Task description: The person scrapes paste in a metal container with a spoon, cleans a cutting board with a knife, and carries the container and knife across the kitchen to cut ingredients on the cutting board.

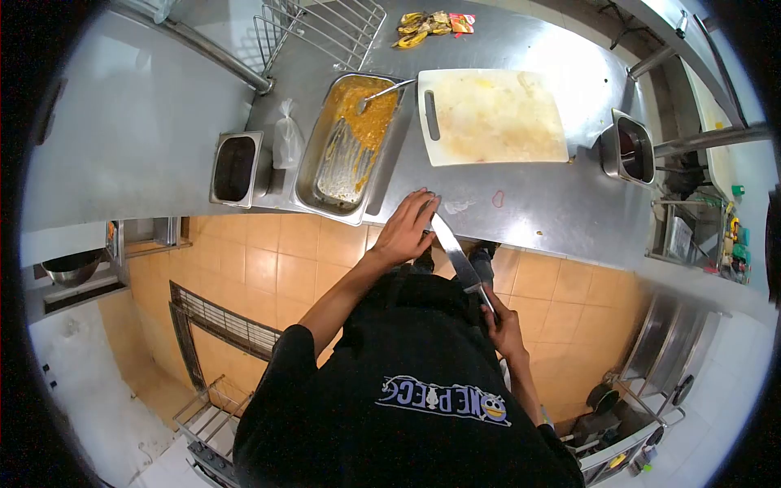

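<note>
A large kitchen knife [457, 254] is held at its handle in my right hand [504, 328], low in front of the black shirt. Its blade points up and left toward the table's front edge. My left hand [402, 231] is by the blade's tip, fingers stretched forward and thumb apart; whether it touches the steel is hard to see. Beyond it, a deep steel pan [307, 167] holds orange-yellow chunky food [376, 124], partly scraped off the bottom. A metal utensil [382, 96] rests in it. To its right lies a stained white cutting board [496, 118].
Steel containers stand at the left [236, 171] and right [630, 150] of the steel table [586, 211]. A tied plastic bag [287, 138] sits beside the pan. Banana peels [419, 28] and a wire rack [325, 32] are at the back. A red band [498, 198] lies near the front.
</note>
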Demonstrator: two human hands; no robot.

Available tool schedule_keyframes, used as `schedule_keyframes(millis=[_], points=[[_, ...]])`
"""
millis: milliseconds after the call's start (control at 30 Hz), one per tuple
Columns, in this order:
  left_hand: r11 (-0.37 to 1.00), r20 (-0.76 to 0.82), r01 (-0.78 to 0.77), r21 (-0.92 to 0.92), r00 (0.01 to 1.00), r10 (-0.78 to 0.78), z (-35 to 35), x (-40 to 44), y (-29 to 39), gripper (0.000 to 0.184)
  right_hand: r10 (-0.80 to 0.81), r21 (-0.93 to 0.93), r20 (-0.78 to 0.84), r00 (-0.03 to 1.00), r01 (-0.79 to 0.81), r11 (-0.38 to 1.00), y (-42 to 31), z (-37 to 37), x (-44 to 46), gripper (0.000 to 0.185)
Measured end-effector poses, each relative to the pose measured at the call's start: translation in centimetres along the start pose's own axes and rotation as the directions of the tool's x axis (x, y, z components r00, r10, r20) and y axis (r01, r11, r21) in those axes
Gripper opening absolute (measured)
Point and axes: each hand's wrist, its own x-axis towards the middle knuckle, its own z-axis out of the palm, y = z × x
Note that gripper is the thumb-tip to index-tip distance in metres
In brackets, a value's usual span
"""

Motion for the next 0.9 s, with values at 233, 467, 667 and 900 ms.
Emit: schedule_keyframes(millis=[233,467,667,900], points=[[0.971,-0.125,0.040,-0.235,0.990,-0.071,-1.4,-1.0,0.5,0.071,-0.282,0.144,-0.109,0.953,0.296,0.944,4.1,2.1,0.6,0.049],[0.994,-0.176,0.041,-0.098,0.983,-0.058,-1.4,-0.8,-0.2,0.048,0.140,0.576,0.144,0.980,-0.198,0.793,-0.9,-0.7,0.9,0.054],[0.832,-0.164,0.230,-0.505,0.921,-0.353,-1.1,1.9,1.6,0.043,0.092,0.635,0.171,0.981,-0.182,0.750,-0.1,-0.1,1.1,0.055],[0.993,-0.173,0.089,0.074,0.982,-0.075,-0.8,3.7,1.2,0.035,0.157,0.660,0.073,0.985,-0.166,0.733,-1.0,-0.5,0.6,0.051]])
